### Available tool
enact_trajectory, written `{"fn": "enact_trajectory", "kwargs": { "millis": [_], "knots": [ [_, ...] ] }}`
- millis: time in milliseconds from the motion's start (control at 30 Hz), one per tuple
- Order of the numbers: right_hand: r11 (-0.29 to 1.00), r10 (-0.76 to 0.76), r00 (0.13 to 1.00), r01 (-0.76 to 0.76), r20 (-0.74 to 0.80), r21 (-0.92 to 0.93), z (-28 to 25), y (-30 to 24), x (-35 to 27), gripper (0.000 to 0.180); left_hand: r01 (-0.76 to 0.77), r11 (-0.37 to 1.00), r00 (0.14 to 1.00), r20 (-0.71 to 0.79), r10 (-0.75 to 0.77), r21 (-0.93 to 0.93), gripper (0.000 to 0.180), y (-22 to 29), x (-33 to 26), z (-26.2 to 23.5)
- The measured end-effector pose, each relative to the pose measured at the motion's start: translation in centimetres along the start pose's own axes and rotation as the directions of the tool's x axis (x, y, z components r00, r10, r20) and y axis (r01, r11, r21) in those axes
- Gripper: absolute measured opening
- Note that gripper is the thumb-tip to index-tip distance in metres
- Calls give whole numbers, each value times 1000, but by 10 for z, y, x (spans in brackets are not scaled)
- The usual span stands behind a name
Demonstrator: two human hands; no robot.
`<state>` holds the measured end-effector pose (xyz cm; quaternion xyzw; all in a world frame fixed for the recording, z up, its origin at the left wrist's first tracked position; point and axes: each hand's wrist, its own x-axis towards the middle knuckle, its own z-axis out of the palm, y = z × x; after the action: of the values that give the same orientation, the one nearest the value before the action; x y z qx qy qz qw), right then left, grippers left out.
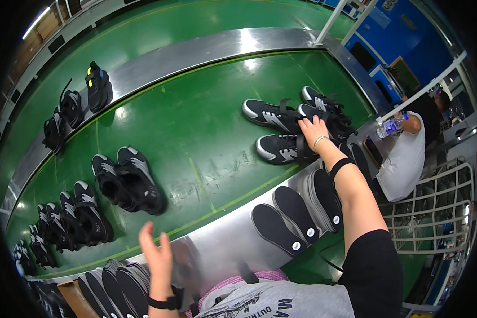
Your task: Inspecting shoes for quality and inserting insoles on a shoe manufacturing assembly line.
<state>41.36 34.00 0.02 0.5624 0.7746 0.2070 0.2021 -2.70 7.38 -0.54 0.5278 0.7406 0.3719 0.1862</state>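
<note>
The right hand (314,129) is closed on a shoe (327,121); a firm hold is advised. The left hand (156,254) is held apart, empty, above the insoles (119,281).

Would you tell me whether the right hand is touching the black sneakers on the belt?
Touching: the head view shows the right hand lying on the black sneakers, fingers spread over them.

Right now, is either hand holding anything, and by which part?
The right hand rests on the black shoes at their laced tops; a closed grip cannot be told. The left hand is open, holding nothing.
</note>
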Motion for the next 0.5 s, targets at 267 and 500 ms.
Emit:
{"fn": "enact_trajectory", "kwargs": {
  "millis": [267, 500],
  "knots": [
    [996, -77, 991, 73, 107, 44, -69, -53, 14, 21, 125, 980, 932, 356, -63, -154, 26, 35, -41, 25],
    [873, -176, 960, 255, -220, 415, -167, -171, -85, 31, 144, 915, 931, 364, 3, -376, 59, 61, -53, 30]
  ]
}}
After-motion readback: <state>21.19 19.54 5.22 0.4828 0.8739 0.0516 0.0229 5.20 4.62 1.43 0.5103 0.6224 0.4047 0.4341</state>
